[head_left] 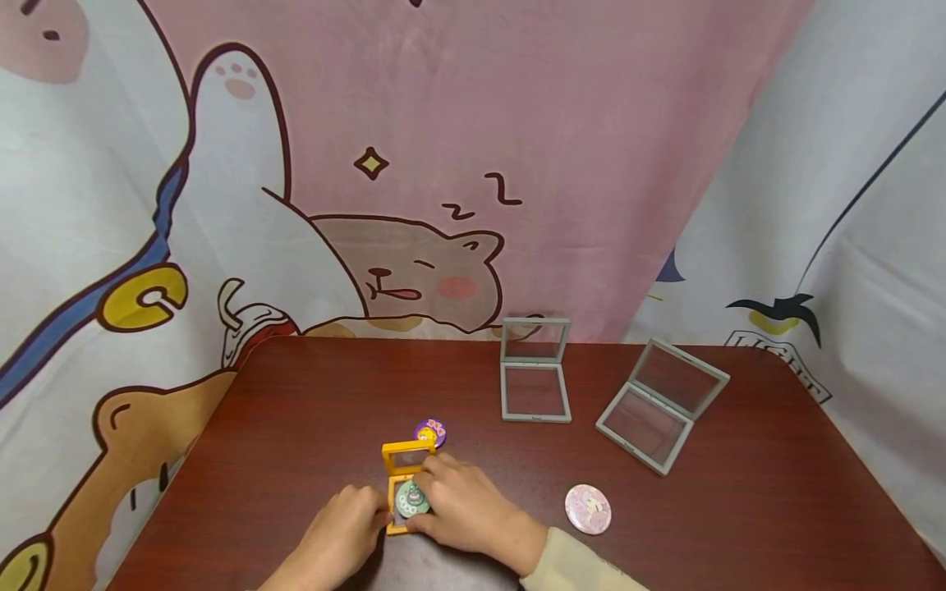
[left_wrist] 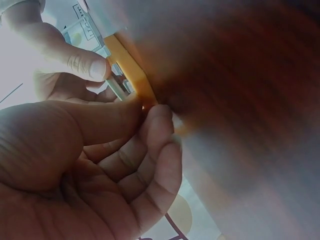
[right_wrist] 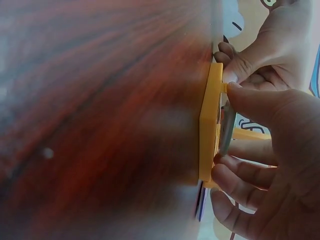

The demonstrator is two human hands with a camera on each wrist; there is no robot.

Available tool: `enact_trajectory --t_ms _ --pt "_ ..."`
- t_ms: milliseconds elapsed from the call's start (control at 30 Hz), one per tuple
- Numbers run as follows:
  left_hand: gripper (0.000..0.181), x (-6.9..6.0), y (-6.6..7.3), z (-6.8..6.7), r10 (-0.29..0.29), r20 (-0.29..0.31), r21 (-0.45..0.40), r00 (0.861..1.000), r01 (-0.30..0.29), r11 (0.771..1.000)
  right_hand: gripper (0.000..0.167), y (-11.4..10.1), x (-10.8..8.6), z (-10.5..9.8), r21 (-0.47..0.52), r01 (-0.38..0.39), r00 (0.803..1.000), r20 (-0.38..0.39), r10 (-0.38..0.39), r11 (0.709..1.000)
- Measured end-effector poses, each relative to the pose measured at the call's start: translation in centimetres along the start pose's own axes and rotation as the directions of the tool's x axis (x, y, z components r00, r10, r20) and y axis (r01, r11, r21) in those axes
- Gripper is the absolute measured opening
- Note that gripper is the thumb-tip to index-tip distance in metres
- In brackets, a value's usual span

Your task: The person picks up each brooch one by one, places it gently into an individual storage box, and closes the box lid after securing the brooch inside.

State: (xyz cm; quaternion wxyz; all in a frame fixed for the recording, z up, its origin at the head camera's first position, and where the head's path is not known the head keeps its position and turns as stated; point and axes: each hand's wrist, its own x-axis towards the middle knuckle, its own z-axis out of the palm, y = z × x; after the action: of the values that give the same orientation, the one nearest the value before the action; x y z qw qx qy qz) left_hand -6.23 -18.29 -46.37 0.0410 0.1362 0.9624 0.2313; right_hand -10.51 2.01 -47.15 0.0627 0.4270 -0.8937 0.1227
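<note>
A small yellow case (head_left: 408, 446) with a clear window stands on the table, its lid raised. My left hand (head_left: 343, 525) pinches the near left edge of the case between thumb and fingers, as the left wrist view shows. Over the lower half of the case is a round green badge (head_left: 409, 498) with a printed figure. My right hand (head_left: 466, 505) holds that badge by its rim, thumb on the near side and fingers on the far side. The badge (right_wrist: 228, 130) lies close to the case's inner face in the right wrist view; whether it is fully seated I cannot tell.
A purple round badge (head_left: 436, 428) lies just behind the yellow case. To the right lies a pink round badge (head_left: 588, 509). Two opened grey cases, one upright (head_left: 535, 418) and one angled (head_left: 631, 448), stand toward the table's back. A printed curtain (head_left: 591, 164) hangs behind.
</note>
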Motion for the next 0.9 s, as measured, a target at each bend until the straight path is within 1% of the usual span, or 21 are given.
enact_trajectory --t_ms 133,233,500,767,900 --pt "0.029 0.01 0.02 -0.01 -0.005 0.007 -0.002 1.000 0.005 1.000 0.035 -0.02 0.03 -0.04 -0.017 0.010 1.000 -0.003 -0.010 1.000" --pt "0.029 -0.01 0.04 0.02 -0.006 -0.001 0.002 1.000 0.006 1.000 0.035 -0.04 0.05 -0.08 -0.026 0.011 1.000 -0.003 -0.011 1.000" --pt "0.029 -0.05 0.13 0.04 -0.012 -0.012 0.006 1.000 0.012 1.000 0.037 -0.15 0.13 -0.14 -0.016 -0.002 1.000 0.008 0.002 1.000" --pt "0.029 -0.02 0.05 0.04 0.002 -0.014 0.006 1.000 -0.002 1.000 0.036 -0.18 0.13 -0.29 -0.033 0.000 1.000 0.011 0.000 0.999" --pt "0.031 -0.01 0.03 -0.01 0.012 -0.018 0.017 1.000 -0.012 1.000 0.029 0.19 -0.02 -0.61 -0.021 0.022 1.000 -0.017 -0.022 1.000"
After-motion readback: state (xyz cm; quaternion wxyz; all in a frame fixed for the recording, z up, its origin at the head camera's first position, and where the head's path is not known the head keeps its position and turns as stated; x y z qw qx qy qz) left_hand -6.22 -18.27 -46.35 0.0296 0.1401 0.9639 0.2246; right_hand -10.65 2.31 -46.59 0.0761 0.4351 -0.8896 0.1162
